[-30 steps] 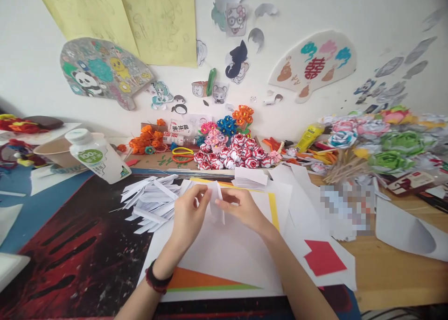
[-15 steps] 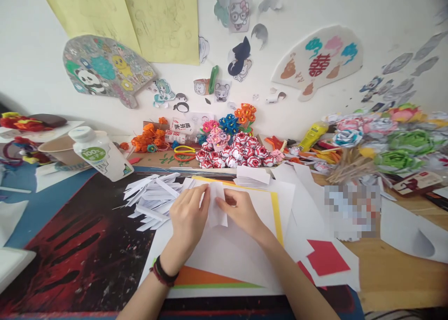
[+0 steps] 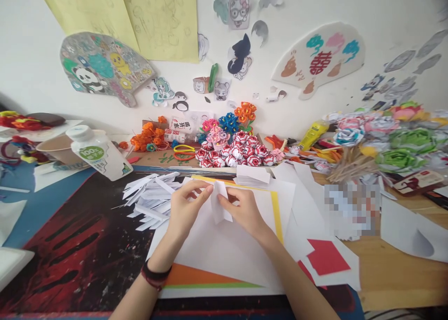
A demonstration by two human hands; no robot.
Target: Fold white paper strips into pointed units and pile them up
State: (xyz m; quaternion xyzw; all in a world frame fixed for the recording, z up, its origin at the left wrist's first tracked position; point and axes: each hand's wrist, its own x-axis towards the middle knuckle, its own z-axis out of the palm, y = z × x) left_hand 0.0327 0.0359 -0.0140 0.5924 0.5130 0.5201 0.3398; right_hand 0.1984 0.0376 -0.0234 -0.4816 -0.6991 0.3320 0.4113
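Note:
Between my hands a small white paper piece (image 3: 219,210) stands upright with a lengthwise crease, above the large white sheets (image 3: 224,254). My left hand (image 3: 187,205) pinches its upper left edge between thumb and fingers. On the other side my right hand (image 3: 243,210) grips the paper, thumb in front and fingers behind. A heap of folded white paper strips (image 3: 152,201) lies left of my left hand. Beyond my right hand rests a stack of white paper slips (image 3: 252,176).
A white bottle (image 3: 100,154) leans at the left beside a paper cup (image 3: 58,147). Red-and-white paper flowers (image 3: 241,152) line the back by the wall. Red paper (image 3: 328,257) and more paper flowers (image 3: 402,142) lie to the right. A yellow bottle (image 3: 313,135) stands behind.
The creased paper has turned slightly and its fold shows more. My left hand has rolled, its thumb now nearer the top of the paper. My right hand has barely shifted.

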